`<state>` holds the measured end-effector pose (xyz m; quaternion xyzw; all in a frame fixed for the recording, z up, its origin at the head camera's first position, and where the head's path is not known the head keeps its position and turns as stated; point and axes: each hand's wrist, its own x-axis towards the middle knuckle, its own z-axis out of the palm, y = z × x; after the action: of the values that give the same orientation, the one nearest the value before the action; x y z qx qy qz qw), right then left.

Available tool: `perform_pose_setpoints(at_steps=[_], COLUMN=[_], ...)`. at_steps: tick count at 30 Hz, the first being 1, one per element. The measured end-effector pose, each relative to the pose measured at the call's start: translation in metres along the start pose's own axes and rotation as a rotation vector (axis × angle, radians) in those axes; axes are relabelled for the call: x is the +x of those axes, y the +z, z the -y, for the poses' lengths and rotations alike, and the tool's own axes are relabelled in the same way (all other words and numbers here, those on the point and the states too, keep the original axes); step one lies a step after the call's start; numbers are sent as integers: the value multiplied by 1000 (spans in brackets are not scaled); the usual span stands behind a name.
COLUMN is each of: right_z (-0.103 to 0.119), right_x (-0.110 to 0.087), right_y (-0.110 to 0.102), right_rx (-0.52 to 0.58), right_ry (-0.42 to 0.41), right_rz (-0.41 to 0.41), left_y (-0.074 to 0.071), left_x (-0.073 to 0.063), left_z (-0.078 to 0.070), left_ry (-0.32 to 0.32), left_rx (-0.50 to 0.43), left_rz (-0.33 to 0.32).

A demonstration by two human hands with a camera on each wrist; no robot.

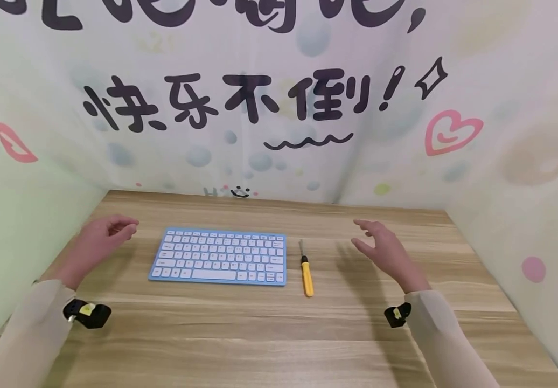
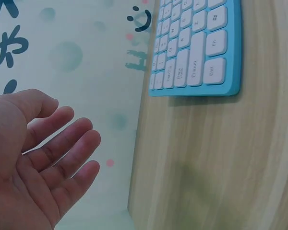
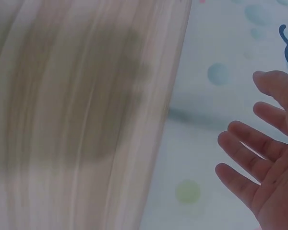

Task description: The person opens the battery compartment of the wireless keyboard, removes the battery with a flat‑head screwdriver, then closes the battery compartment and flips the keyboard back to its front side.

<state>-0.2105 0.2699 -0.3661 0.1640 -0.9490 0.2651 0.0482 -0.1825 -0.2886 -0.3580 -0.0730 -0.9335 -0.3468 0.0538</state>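
Head view alone shows the screwdriver [image 1: 307, 276]; left grip [image 1: 100, 238] and right grip [image 1: 384, 248] are spread.

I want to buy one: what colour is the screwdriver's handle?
The screwdriver's handle is mostly yellow, black at one end; best seen in the head view.

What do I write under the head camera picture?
Empty left hand and right hand flank a blue-and-white keyboard and a yellow screwdriver.
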Motion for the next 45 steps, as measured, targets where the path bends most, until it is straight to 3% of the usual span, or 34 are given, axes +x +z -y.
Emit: perform_pose_setpoints(at_steps=[3, 16, 26, 33, 37, 45], right_z=[7, 39, 63, 78, 81, 86], right_x=[1, 12, 28, 37, 41, 47], right_y=[10, 50, 78, 93, 100, 109], right_rx=[31, 118, 183, 263, 269, 267], right_ry=[8, -11, -29, 53, 108, 131], right_rz=[18, 38, 46, 95, 129, 178], left_y=[7, 26, 39, 41, 37, 39], left_x=[0, 10, 24, 28, 27, 27], left_z=[4, 14, 44, 34, 25, 24], left_ry=[8, -88, -185, -249, -230, -255], left_rx=[-7, -51, -157, -207, -219, -290], left_rz=[-5, 57, 132, 176, 245, 318])
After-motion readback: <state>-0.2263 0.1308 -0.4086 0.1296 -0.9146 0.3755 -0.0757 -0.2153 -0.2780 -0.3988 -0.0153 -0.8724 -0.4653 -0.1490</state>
